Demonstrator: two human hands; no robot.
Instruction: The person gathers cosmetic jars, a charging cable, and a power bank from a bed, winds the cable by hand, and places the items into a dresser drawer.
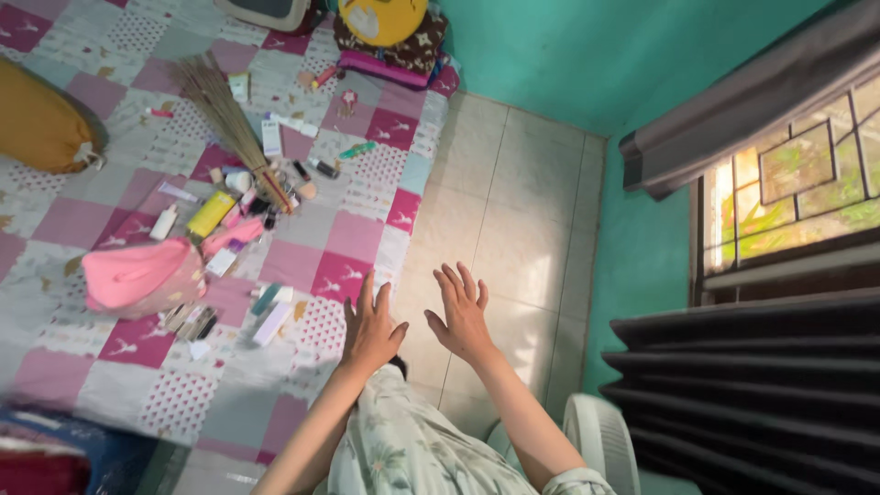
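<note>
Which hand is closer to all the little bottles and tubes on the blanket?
The left hand, probably. It hovers open over the edge of the patchwork blanket, nearest the white tube beside the pink pouch. The right hand, also open and empty, is out over the tiled floor, farther away.

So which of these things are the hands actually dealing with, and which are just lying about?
Near the hands:
left hand, open, empty
right hand, open, empty
patchwork quilt
white tube

Lying about:
pink pouch
straw broom
yellow bottle
orange bolster
white fan

pink-and-white checked quilt [302,266], teal wall [568,55]
</note>
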